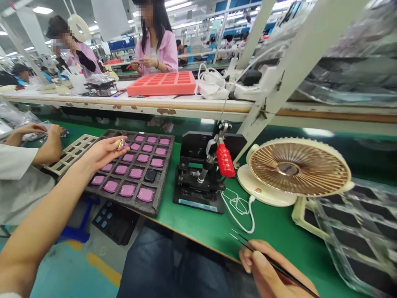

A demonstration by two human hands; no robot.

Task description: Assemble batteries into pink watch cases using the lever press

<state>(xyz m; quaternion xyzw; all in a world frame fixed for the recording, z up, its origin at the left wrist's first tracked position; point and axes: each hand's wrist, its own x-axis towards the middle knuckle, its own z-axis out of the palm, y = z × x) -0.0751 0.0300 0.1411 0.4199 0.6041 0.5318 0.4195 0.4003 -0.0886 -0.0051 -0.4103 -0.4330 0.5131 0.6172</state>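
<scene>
Two bare hands work on either side of a black clamp fixture [186, 184], which stands on a green bench [189, 223] with its red handle [226, 160] on its right side. To the fixture's left, the left hand [105, 152] is stretched out over a dark foam tray [161, 178], its fingertips pinched on a small purple piece [123, 144] that shows a yellow patch. Below that hand and nearest the fixture on its left, the tray's pockets hold rows of similar purple parts [127, 190], with one dark part [151, 176] among them, in the column closest to the fixture. In front and to the right of the fixture, the right hand [266, 267] has its fingers closed around black tweezers [291, 276], whose pale tips point back toward the fixture with a narrow gap between them. A cream fan [288, 169] stands to the fixture's right, and its white cable [253, 219] loops over the bench just beside the fixture's front corner. Beyond the foam tray, farther left of the fixture, are a pale tray [81, 145] and a co-worker's hands [55, 131]. Above and behind the fixture, an orange-red tray [161, 91] rests on a shelf [149, 106].
</scene>
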